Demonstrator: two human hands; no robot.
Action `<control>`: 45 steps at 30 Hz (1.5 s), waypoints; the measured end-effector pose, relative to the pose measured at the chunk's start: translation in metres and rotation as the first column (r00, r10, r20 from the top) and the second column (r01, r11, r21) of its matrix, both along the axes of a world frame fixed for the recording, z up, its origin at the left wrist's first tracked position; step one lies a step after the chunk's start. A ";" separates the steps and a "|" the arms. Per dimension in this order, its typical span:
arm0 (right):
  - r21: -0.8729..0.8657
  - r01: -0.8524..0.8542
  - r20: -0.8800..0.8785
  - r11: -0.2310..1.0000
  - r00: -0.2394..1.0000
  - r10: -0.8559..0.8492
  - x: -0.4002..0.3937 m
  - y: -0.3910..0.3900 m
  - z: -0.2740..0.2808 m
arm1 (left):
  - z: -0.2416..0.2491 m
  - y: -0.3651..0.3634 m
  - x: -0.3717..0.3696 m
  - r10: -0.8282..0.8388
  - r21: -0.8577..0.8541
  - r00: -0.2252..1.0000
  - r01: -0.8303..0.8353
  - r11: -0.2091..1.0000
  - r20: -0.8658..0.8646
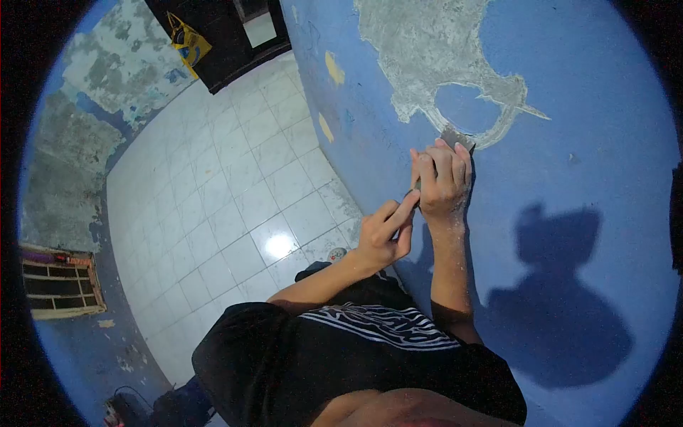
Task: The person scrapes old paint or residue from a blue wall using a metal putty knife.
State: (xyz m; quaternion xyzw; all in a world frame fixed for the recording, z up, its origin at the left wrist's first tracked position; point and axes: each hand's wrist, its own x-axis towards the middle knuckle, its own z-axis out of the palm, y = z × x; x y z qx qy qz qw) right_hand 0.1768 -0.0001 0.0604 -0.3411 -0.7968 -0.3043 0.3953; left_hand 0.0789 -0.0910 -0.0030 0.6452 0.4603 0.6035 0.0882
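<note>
A scraper with a flat grey blade [459, 138] is pressed to the blue wall [562, 164], at the lower rim of a ring of bare plaster. My right hand [445, 178] grips it, fingertips laid over the blade. Just below and to the left, my left hand [384, 233] is closed, its index finger and thumb at the dark handle end, which is mostly hidden. Above the blade, a patch of blue paint [467, 108] stays inside the ring. Pale dust marks my right forearm.
Bare grey plaster [427, 43] spreads up the wall from the ring. White floor tiles [242, 206] lie to the left. A yellow bag [189, 44] hangs on dark furniture at the back. A barred window or vent [62, 281] is at far left.
</note>
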 end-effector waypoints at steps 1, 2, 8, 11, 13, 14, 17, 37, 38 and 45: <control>0.002 0.006 0.000 1.000 1.000 -0.006 0.001 -0.001 0.002 | 0.001 -0.002 0.003 -0.006 0.002 1.000 0.006 1.000 0.000; -0.019 -0.014 0.001 1.000 1.000 0.015 0.001 -0.001 0.005 | 0.008 -0.005 0.007 0.010 0.013 0.999 -0.011 1.000 0.053; -0.007 0.016 0.067 1.000 0.998 -0.016 0.004 0.003 0.000 | -0.002 0.001 -0.002 -0.040 -0.012 0.997 0.041 0.999 0.072; 0.048 0.075 -0.010 0.996 0.997 -0.075 -0.016 0.003 -0.007 | 0.005 0.013 -0.037 -0.033 -0.007 0.994 0.033 0.999 -0.104; 0.064 0.089 -0.085 0.994 0.993 -0.083 -0.023 0.004 -0.003 | 0.014 0.008 -0.040 0.015 -0.010 0.996 -0.016 1.000 -0.091; 0.060 0.057 -0.083 0.997 0.995 -0.052 -0.022 0.003 0.002 | 0.018 0.002 -0.036 0.008 -0.011 0.995 -0.009 1.000 -0.099; 0.054 -0.035 -0.087 0.998 0.995 0.039 -0.007 0.005 0.007 | 0.029 -0.014 -0.006 0.005 -0.035 0.999 -0.003 0.999 0.048; -0.109 -0.116 0.040 0.987 0.992 0.121 0.015 -0.001 0.015 | 0.017 -0.020 0.030 -0.123 -0.082 0.979 0.138 0.987 0.163; -0.113 -0.109 0.040 0.988 0.993 0.114 0.015 -0.002 0.015 | 0.017 -0.020 0.028 -0.127 -0.103 0.982 0.142 0.985 0.136; -0.152 -0.069 0.046 0.986 0.996 0.077 0.010 -0.008 0.019 | 0.025 -0.019 0.019 -0.166 -0.130 0.971 0.189 0.973 0.172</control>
